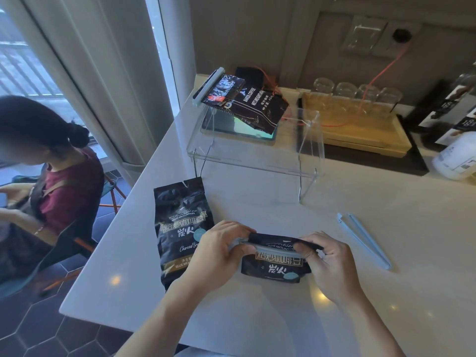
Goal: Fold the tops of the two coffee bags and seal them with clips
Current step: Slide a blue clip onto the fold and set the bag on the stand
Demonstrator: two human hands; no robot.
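Head view, showing the white counter (pixel 257 318) from above. I am watching both hands working on the near coffee bag (pixel 275 266), which is lying flat on the counter with its top folded over. My left hand (pixel 216 256) is pinching the left end of the fold, fingers closed over the bag and over a pale blue clip (pixel 273 247) that is running along the fold. My right hand (pixel 327 264) is gripping the right end of the same fold, fingertips curled over it. Whether the clip is snapped fully shut I cannot tell. The second coffee bag (pixel 180 228) is lying flat just left of the first, its top unfolded and pointing away from me. A spare blue clip (pixel 365 239) is lying open on the counter to the right, well apart from the hands. Behind, a clear acrylic stand (pixel 257 161) is carrying a third dark bag (pixel 257 106).
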